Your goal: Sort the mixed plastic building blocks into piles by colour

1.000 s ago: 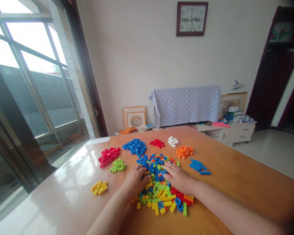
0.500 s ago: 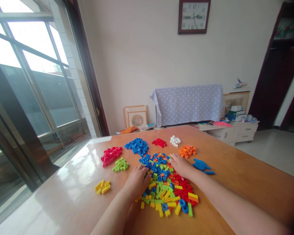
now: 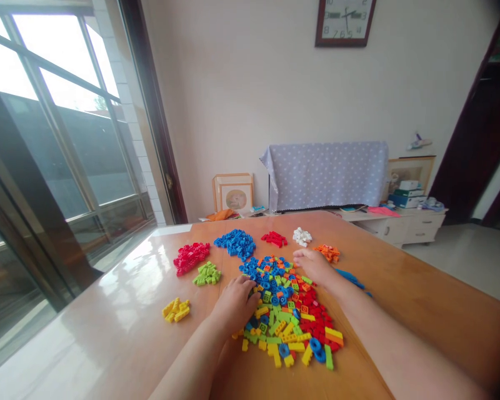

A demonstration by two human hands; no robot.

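Observation:
A large mixed pile of toy building bricks (image 3: 281,325) in blue, green, yellow, red and orange lies in front of me. My left hand (image 3: 235,303) rests at the pile's left edge, fingers curved over the bricks, thumb apart from them. My right hand (image 3: 316,266) is over the pile's far right side, close to a small heap of orange bricks (image 3: 329,253). Its fingers point left and look drawn together; whatever they hold, if anything, is hidden. The right forearm partly covers some long blue bricks (image 3: 352,278).
Sorted heaps surround the pile on the wooden table (image 3: 120,344): yellow bricks (image 3: 176,310), light green bricks (image 3: 207,273), pinkish-red bricks (image 3: 191,258), blue bricks (image 3: 235,244), red bricks (image 3: 274,239) and white bricks (image 3: 302,236). A cloth-draped object (image 3: 325,175) stands beyond the table.
My right hand has lifted off the mixed pile and moved away from me, nearer the orange and white heaps. My left hand stays at the pile's left edge. The view has tilted slightly down.

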